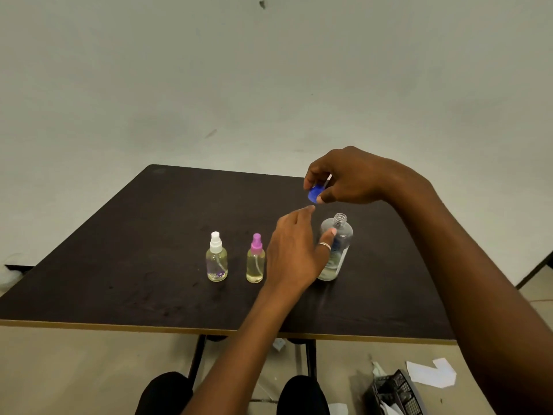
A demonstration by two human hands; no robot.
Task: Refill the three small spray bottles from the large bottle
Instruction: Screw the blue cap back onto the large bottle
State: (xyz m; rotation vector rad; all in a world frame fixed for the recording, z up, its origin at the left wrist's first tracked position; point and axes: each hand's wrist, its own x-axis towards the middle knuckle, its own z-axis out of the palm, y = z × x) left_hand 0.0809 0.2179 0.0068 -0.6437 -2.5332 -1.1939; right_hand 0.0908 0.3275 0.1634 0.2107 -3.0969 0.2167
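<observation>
The large clear bottle (pixel 336 247) stands upright on the dark table (pixel 149 265), its threaded neck uncovered and a little liquid at its bottom. My right hand (pixel 350 178) hovers above and behind it, pinching the blue cap (pixel 314 194). My left hand (pixel 294 250) sits just left of the large bottle with fingers spread, the thumb touching its side. Two small spray bottles stand to the left: one with a white sprayer (pixel 216 258), one with a pink sprayer (pixel 256 260). A third small bottle is not visible; my left hand may hide it.
The table's front edge (pixel 119 324) runs across the lower view, with my knees (pixel 299 393) beneath it. A black mesh basket (pixel 395 393) and paper scraps (pixel 431 372) lie on the floor at right. A pale wall stands behind the table.
</observation>
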